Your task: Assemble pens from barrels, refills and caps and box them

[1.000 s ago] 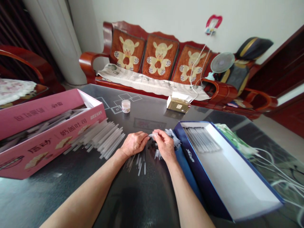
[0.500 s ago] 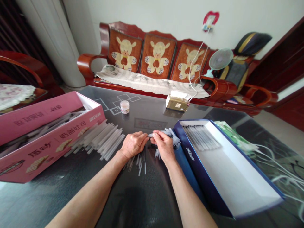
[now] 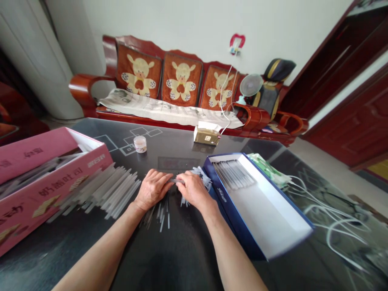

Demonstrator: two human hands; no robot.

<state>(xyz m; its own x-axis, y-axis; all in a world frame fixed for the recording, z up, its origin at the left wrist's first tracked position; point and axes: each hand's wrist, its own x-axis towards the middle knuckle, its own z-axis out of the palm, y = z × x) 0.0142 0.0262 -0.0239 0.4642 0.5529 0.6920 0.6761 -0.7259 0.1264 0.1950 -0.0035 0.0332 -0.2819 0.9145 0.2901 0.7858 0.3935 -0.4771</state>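
Between my two hands lies a short, thin translucent tube (image 3: pixel 176 180), mostly hidden by the fingers. My left hand (image 3: pixel 154 188) is closed on its left end, and my right hand (image 3: pixel 194 188) pinches the right end, palm down. Left of my hands, many frosted plastic tubes (image 3: pixel 117 188) lie in a slanting pile. Several thin clear strips (image 3: pixel 162 214) are on the dark table below my left hand. Small pale plastic pieces (image 3: pixel 202 174) are heaped just beyond my right hand, against the blue box (image 3: pixel 257 220). A row of tubes (image 3: pixel 235 174) sits in that box's far end.
A pink carton (image 3: pixel 91 165) holding more plastic pieces stands at the left. Farther back are a small round tub (image 3: pixel 140 144) and a tissue box (image 3: pixel 207 135). Right of the blue box lie a green packet (image 3: pixel 269 171) and white cables (image 3: pixel 327 214). A wooden sofa (image 3: pixel 85 89) stands behind the table.
The view has swung right, so the scene sits farther left. My right hand has turned palm down, and the fingers of my left hand lie flatter over the tube.
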